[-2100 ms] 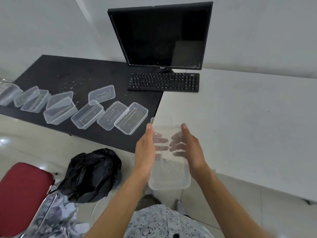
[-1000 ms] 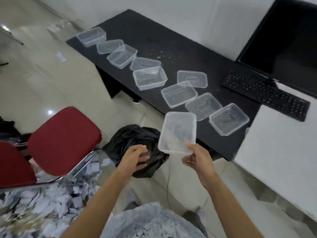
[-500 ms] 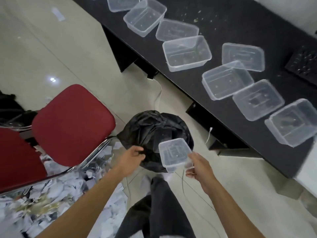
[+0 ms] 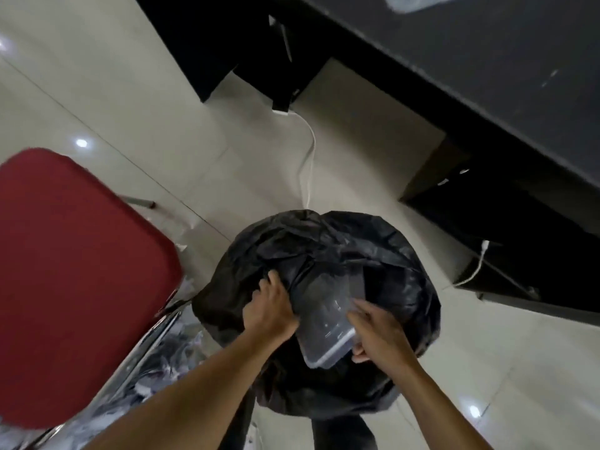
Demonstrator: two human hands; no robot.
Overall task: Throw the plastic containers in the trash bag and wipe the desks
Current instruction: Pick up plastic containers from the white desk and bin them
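Trash bag [image 4: 324, 248]: black limp film on floor; slack mouth needs holding open.
Plastic container [image 4: 328, 332]: clear, light, thin-walled, probably slick; tilted at bag mouth; best held by stiff rim.
Left hand [image 4: 269, 306]: grips bag edge.
Right hand [image 4: 380, 329]: pinches container's near end.

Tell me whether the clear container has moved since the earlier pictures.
Yes. The clear container in the right hand came down from beside the black desk to the mouth of the trash bag.
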